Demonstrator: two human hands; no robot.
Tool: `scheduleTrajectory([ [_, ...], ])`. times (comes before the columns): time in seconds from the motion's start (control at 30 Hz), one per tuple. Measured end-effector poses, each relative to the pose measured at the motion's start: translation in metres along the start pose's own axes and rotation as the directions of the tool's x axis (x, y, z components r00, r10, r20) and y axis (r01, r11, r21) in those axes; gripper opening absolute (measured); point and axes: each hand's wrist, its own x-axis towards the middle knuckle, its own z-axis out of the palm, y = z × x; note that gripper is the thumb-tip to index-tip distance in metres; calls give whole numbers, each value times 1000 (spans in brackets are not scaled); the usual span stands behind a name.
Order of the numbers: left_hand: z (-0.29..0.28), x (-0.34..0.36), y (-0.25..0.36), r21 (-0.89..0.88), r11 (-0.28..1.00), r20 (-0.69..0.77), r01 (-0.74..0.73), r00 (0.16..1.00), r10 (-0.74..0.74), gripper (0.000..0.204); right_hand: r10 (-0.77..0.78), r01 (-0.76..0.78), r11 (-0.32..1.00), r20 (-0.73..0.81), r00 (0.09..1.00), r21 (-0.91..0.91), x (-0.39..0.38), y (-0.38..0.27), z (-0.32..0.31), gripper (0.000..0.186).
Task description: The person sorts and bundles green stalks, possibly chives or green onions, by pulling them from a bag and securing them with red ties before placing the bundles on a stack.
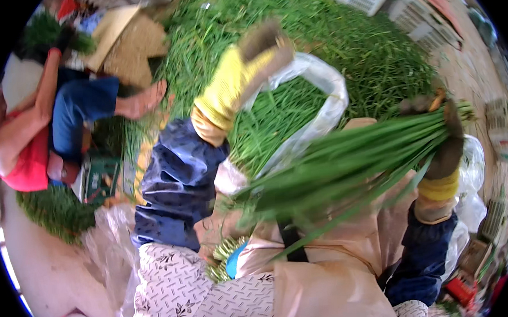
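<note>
Greens bunch [353,158] is gathered, clasped near its pale ends in the right hand [451,135], leaves trailing left of that grip. Loose heap [376,58] beyond it looks unbunched, so plenty to go. Left hand [263,46] blurred; can't tell whether it's grasping anything.
</note>
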Motion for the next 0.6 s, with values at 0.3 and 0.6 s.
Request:
scheduleTrajectory([
  [0.3,143,-75,38,-232,277,969,932,246,-18,76,-322,285,915,94,942,285,-62,-30,-31,37],
  [0.6,148,-91,72,9,284,860,959,137,-491,51,-332,315,879,-16,943,358,-79,-42,-99,47],
])
